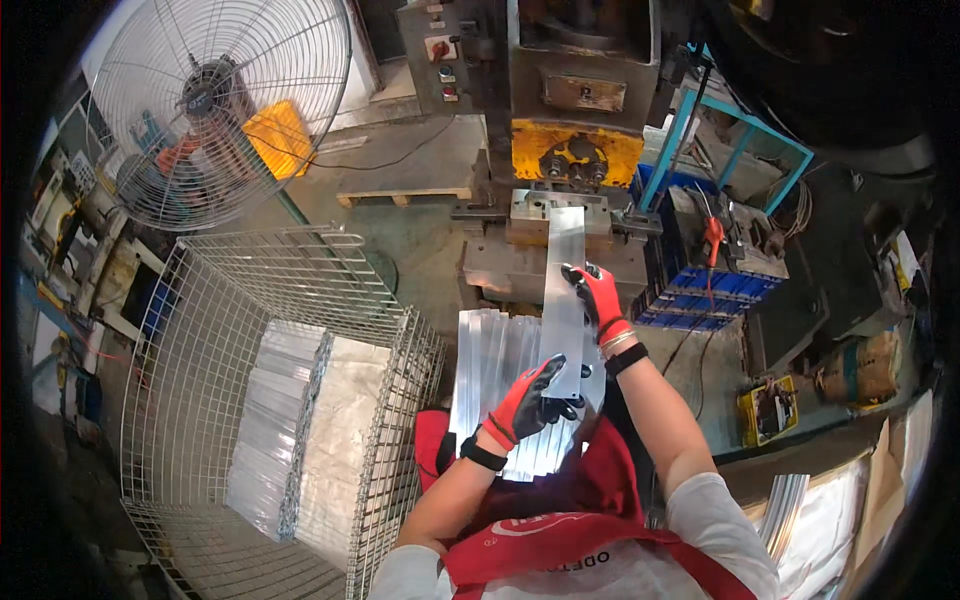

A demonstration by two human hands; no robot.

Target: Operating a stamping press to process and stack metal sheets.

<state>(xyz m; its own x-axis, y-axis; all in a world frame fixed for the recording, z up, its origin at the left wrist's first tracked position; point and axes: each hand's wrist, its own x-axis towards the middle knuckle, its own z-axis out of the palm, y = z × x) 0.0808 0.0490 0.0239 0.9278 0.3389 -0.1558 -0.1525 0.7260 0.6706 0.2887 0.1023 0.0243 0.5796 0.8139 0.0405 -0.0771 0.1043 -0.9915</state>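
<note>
Both my hands, in red gloves with black palms, hold one long flat metal strip [564,310]. My left hand [528,400] is closed on its near end. Farther up, my right hand [594,296] grips the strip's right edge. The strip's far end reaches over the die block [532,210] of a press with a yellow ram [530,150]; whether it touches the block I cannot tell. Below the strip, several similar metal strips [482,365] lie side by side in front of me, partly hidden by my hands.
A wire mesh cage [190,400] with stacked strips stands at the left, under a large fan [215,100]. Blue crates [690,290] with tools on top stand right of the press. A small yellow bin [750,420] and an open carton [880,480] are at the right.
</note>
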